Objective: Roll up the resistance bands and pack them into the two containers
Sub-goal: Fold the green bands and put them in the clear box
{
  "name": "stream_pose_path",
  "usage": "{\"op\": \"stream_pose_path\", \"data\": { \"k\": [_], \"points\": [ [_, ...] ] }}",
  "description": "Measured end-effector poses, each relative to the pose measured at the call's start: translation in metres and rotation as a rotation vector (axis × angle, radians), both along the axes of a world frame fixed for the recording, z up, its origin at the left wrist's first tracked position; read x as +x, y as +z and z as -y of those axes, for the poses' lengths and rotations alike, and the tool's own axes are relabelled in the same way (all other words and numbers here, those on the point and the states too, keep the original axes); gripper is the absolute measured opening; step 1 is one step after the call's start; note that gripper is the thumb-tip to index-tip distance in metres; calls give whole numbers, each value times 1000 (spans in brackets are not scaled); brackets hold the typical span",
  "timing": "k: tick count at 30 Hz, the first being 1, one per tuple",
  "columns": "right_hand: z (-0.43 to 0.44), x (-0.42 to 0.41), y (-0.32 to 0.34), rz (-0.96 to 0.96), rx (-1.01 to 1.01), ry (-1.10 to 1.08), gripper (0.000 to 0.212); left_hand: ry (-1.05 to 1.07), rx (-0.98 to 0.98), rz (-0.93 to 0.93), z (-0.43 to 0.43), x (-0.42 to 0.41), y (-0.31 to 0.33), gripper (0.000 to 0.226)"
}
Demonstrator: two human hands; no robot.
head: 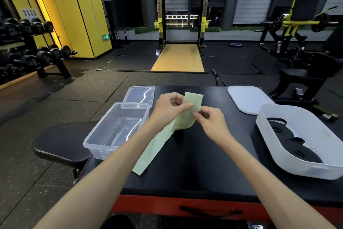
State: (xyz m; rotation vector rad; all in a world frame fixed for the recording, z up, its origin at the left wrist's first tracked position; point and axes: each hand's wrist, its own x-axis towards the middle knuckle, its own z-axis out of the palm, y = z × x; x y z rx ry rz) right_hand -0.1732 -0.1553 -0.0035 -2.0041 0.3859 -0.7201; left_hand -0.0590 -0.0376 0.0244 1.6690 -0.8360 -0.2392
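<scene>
The green band [185,115] looks like thin rubber or latex, matt and smooth, w/ faint print near its lower end. The clear container [96,151] is transparent hard plastic, glossy, w/ bright reflections on its walls; the clear lid [139,95] is the same plastic. The white container [306,171] is milky, translucent plastic, more satin than glossy; the white lid [246,98] looks the same. The black bands [298,152] inside it seem rubber, matt. The desk [204,163] has a black padded top, prob. vinyl, smooth w/ soft sheen. The floor [37,182] is dark speckled rubber, rough. The platform [178,57] is light wood; the rack [159,5] is metal.
</scene>
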Motion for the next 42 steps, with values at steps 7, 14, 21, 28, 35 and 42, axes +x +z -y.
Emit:
{"op": "stream_pose_path", "data": {
  "k": [7,14,21,28,35,42],
  "points": [
    [23,-13,34,57,47,28,16,-67,-25,48,14,-8,10,9],
    [36,-29,64,92,71,95,17,-362,115,-66,22,-27,-5,16],
    [51,-35,77,110,179,88,21,-377,59,-231,31,-45,-22,22],
    [73,-10,71,52,270,88,22,-397,24,-375,31,-54,-22,20],
    [94,28,10,-68,366,-68,26,-396,365,-432,30,-42,-83,24],
    [113,56,-38,-234,309,-101,36,-334,484,-198,38,-32,-98,28]
  ]
}}
